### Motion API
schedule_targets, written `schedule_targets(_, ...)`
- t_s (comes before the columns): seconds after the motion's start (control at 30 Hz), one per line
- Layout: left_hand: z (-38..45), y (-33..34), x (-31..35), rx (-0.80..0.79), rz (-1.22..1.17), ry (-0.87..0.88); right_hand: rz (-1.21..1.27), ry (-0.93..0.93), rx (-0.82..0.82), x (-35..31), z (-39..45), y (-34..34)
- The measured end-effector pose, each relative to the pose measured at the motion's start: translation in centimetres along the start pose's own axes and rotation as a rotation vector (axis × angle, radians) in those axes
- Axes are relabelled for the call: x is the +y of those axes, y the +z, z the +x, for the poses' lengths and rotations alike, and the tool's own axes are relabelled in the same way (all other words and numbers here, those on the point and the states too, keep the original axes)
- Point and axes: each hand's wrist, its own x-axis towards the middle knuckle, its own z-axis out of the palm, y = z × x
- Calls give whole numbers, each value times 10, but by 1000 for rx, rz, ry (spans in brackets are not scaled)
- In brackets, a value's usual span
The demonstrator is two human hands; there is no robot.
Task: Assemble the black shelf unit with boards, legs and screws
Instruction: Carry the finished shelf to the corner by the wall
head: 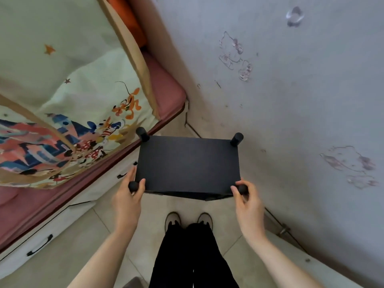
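The black shelf unit (188,165) stands upright in front of me, its flat top board facing up. Round black leg ends stick up at its corners, the far ones at the back left (142,134) and back right (236,139). My left hand (128,196) grips the near left leg end. My right hand (246,199) grips the near right leg end. The shelf's lower boards are hidden beneath the top board.
A bed (166,88) with a cartoon-print quilt (83,113) and white drawers (39,242) runs along the left. A marked grey wall (291,90) rises on the right. My feet (189,221) stand on the tiled floor (83,256) just behind the shelf.
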Motion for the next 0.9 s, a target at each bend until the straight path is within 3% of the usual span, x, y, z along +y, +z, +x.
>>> schedule_targets(0.37,26,46,-45,-66,-111,48,57,118,143,48,10,13)
schedule_targets(0.53,28,50,-35,-44,-158,11,-64,123,65,50,3,11)
schedule_targets(0.67,16,55,-25,60,-194,-176,-125,241,-25,42,1,15)
schedule_targets(0.77,6,63,-14,119,-485,-455,-203,345,-150,28,5,17)
schedule_targets(0.83,5,64,-10,129,-606,-498,-373,269,-211,17,9,15)
schedule_targets(0.9,6,64,-8,111,-628,-484,-544,77,-195,4,19,16)
